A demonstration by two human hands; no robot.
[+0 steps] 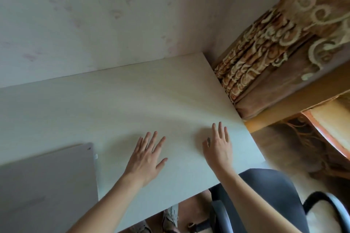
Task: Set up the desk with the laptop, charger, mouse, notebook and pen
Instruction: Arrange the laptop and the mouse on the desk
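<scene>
A closed grey laptop (47, 181) lies flat on the pale desk (113, 104) at the lower left, with a small white tab at its right edge. My left hand (145, 159) hovers over the desk just right of the laptop, fingers spread, holding nothing. My right hand (218, 145) is further right, near the desk's right edge, also spread and empty. I see no charger, mouse, notebook or pen in view.
A wall (94, 15) backs the desk. A patterned brown curtain (274, 49) hangs past the desk's right edge. A dark office chair (265, 195) stands at the front right corner. Shoes (170, 215) show under the desk front.
</scene>
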